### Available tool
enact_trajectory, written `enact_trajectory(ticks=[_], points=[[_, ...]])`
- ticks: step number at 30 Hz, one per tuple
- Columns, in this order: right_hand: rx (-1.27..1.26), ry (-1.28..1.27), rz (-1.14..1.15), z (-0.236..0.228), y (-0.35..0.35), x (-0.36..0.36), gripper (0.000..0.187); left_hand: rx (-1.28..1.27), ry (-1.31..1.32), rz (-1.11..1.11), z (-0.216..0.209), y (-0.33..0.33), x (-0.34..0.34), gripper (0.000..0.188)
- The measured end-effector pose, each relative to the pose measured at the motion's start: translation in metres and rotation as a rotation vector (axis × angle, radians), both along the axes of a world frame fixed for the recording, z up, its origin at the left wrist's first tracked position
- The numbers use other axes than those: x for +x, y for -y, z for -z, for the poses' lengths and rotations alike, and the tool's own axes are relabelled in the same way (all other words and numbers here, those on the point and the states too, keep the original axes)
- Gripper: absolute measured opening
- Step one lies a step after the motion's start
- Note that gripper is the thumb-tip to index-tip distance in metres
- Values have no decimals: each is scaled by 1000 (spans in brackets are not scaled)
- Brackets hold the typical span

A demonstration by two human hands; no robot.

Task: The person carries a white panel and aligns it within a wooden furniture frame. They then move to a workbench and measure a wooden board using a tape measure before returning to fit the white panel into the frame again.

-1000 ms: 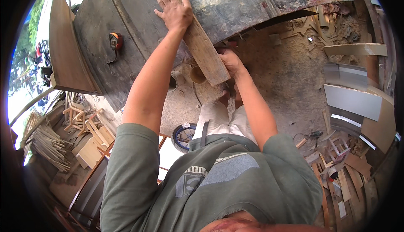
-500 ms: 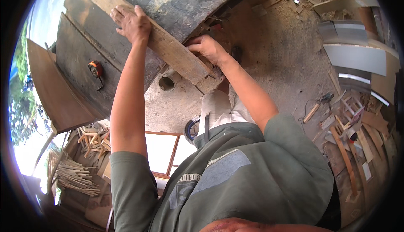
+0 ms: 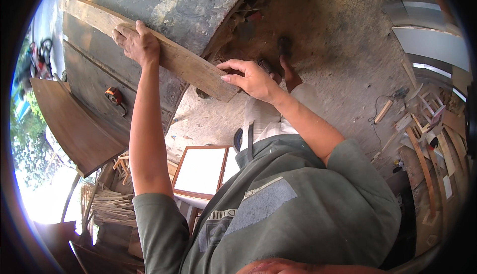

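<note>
The wooden plank (image 3: 191,70) is between my two hands, slanting from just beside my right fingers up past my left ones, its near end sticking out past the table's edge. My left hand (image 3: 138,43) is clasped across it, thumb on the far narrow edge and fingers spread over the broad face. My right hand (image 3: 253,79) has the near end in a narrow pinch between thumb and fingers. Under my left fingers and beyond them spreads the dark worktable (image 3: 198,10), scuffed and stained. Left of my left wrist lies an orange-and-black tape measure (image 3: 114,95) (it's on the same table), and farther out that way a curved brown board (image 3: 82,130). Closer to my body than either hand sits a wood-framed white panel (image 3: 200,170); well off to the right of my right fingers stands a pale sheet (image 3: 430,46).
</note>
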State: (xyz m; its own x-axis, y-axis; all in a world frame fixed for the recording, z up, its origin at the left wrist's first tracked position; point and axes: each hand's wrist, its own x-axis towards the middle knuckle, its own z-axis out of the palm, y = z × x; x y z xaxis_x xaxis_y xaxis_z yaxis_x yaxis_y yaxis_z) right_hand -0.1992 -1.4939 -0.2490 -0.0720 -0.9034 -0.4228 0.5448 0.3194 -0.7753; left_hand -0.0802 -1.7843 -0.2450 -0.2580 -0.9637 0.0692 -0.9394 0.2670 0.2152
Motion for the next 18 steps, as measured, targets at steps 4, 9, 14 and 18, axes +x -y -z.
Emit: enact_trajectory(ticks=[4,9,14,18], points=[[104,223,22,14,-1,-4,28,6,-11,4,-6,-5,-5,78],[130,392,73,29,9,-4,16,-19,-12,15,-1,-1,-1,79],[203,468,54,37,16,-3,10,-25,-8,28,-1,0,-2,80],[182,495,120,42,17,9,9,-15,-32,20,-1,-1,-2,81]])
